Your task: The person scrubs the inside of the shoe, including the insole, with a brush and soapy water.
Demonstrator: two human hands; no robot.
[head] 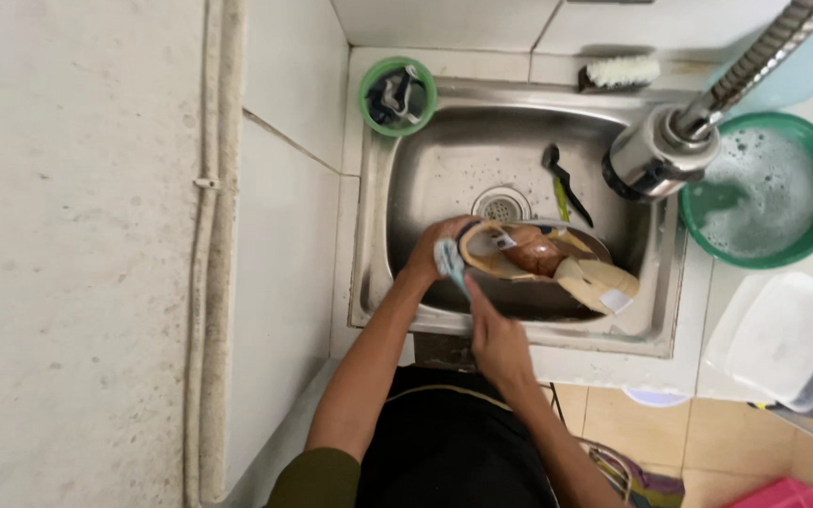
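Over the steel sink (397, 216), the left hand (435, 246) has its fingers wrapped round the heel end of a tan sandal (543, 259), grasping it and holding it above the basin near the front wall. The sandal lies on its side, pale straps pointing toward the right-hand wall of the sink. The right hand (496, 339) sits just below, over the front rim, fingers pinched on a small light-blue brush or cloth (451, 259) pressed against the sandal's heel; which of the two it is cannot be told.

Behind the sandal, the round drain (501, 203) shows in the basin floor, and a dark utensil with a yellow-green strip (565, 183) lies just beside it to the right. A chrome tap head on a flexible hose (656, 155) hangs over the right side of the basin.

At the back left corner stands a green cup (397, 94) holding dark items. A scrubbing brush with white bristles (618, 73) rests on the back ledge. Right of the sink sits a green bowl (792, 245) of soapy water, and nearer the front a clear plastic container (783, 339).
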